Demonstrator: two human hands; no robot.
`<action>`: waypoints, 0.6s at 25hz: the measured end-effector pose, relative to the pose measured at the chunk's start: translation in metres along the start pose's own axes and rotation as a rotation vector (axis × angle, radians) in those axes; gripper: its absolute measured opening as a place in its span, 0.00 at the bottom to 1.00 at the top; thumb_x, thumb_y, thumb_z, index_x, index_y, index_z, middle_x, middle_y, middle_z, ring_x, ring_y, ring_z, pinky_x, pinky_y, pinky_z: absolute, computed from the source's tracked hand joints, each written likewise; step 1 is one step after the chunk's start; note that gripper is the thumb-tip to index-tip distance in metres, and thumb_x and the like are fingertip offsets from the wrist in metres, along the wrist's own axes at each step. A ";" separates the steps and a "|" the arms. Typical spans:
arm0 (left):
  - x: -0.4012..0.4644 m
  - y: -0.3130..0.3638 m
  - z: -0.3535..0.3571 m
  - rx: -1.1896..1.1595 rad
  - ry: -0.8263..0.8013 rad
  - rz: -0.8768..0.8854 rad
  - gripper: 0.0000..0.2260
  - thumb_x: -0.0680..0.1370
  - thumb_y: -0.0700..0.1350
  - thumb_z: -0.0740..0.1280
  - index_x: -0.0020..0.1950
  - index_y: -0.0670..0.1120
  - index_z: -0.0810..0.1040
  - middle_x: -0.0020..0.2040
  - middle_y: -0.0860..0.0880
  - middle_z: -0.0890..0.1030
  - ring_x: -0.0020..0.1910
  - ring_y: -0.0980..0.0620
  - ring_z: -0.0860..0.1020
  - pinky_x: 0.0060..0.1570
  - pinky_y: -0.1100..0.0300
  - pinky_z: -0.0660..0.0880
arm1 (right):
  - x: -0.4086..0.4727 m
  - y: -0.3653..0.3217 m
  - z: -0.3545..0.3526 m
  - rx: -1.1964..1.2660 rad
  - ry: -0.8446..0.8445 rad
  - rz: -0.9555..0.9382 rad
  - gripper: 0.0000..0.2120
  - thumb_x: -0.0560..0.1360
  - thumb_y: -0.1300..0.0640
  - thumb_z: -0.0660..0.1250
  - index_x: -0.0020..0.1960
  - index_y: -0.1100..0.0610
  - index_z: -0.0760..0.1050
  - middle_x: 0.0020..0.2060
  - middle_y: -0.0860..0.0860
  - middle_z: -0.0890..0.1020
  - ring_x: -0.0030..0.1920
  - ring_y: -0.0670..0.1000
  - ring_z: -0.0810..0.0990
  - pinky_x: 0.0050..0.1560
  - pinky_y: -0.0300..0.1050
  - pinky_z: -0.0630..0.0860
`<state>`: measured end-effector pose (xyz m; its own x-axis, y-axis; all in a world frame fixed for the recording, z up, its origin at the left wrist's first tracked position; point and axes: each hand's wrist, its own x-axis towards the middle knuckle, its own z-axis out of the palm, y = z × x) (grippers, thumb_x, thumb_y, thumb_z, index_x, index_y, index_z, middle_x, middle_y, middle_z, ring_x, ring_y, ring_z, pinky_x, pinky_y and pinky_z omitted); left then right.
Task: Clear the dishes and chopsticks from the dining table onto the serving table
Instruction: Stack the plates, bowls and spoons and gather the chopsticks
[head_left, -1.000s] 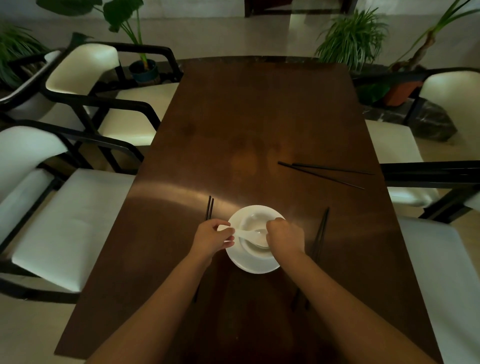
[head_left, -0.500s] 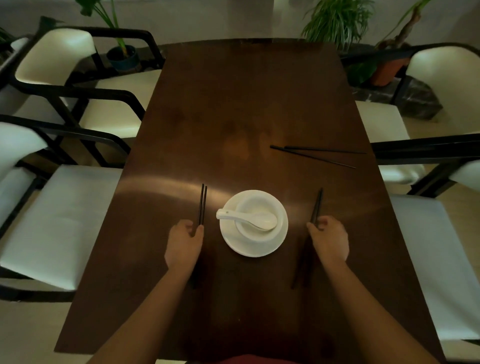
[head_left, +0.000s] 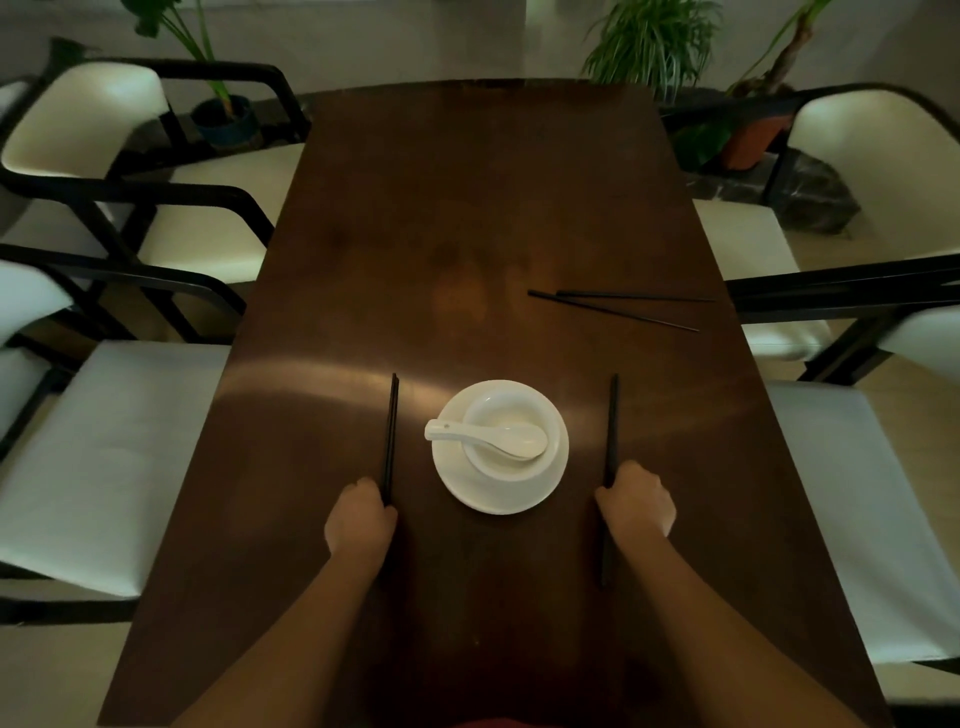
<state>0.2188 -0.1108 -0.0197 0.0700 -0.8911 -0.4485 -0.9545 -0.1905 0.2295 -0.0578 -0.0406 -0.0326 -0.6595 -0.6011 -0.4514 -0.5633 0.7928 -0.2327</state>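
Observation:
A white plate (head_left: 519, 496) sits near me on the dark wooden dining table (head_left: 467, 208). It carries a white bowl (head_left: 506, 415) with a white spoon (head_left: 483, 436) laid across it. Left of the plate lies a black chopstick pair (head_left: 390, 426), and my left hand (head_left: 359, 517) grips its near end. Right of the plate lies a second black pair (head_left: 612, 421), gripped at its middle by my right hand (head_left: 638, 501). A third pair of chopsticks (head_left: 618, 306) lies loose farther off, towards the right edge.
White-cushioned chairs with black frames stand along both long sides, such as one at the left (head_left: 104, 457) and one at the right (head_left: 872, 509). Potted plants (head_left: 649, 47) stand beyond the far end. The serving table is out of view.
Both hands left the bowl and plate and moved outward. Each now grips a chopstick pair beside the plate. The view has tilted down a little.

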 end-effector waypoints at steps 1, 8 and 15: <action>-0.001 -0.001 -0.001 -0.017 -0.008 -0.012 0.09 0.76 0.42 0.64 0.51 0.38 0.72 0.52 0.40 0.76 0.49 0.42 0.77 0.44 0.50 0.75 | 0.000 0.001 -0.001 -0.008 -0.005 0.009 0.09 0.73 0.54 0.67 0.50 0.58 0.73 0.46 0.55 0.80 0.45 0.56 0.80 0.42 0.48 0.78; -0.007 -0.010 0.006 -0.015 0.039 -0.004 0.09 0.75 0.42 0.65 0.52 0.39 0.73 0.52 0.41 0.75 0.50 0.43 0.76 0.43 0.53 0.73 | 0.001 0.020 -0.009 0.059 -0.042 0.053 0.08 0.72 0.53 0.68 0.43 0.57 0.71 0.34 0.51 0.75 0.39 0.53 0.78 0.36 0.45 0.75; 0.005 -0.017 0.005 -0.074 0.005 0.037 0.04 0.75 0.36 0.63 0.46 0.35 0.74 0.48 0.36 0.77 0.47 0.40 0.77 0.44 0.50 0.75 | 0.003 0.035 -0.015 0.324 -0.230 0.078 0.06 0.72 0.59 0.69 0.37 0.59 0.75 0.35 0.56 0.80 0.39 0.55 0.81 0.47 0.55 0.81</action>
<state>0.2338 -0.1100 -0.0300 0.0369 -0.9001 -0.4341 -0.9324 -0.1873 0.3091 -0.0873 -0.0161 -0.0291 -0.5448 -0.5291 -0.6506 -0.3062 0.8477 -0.4331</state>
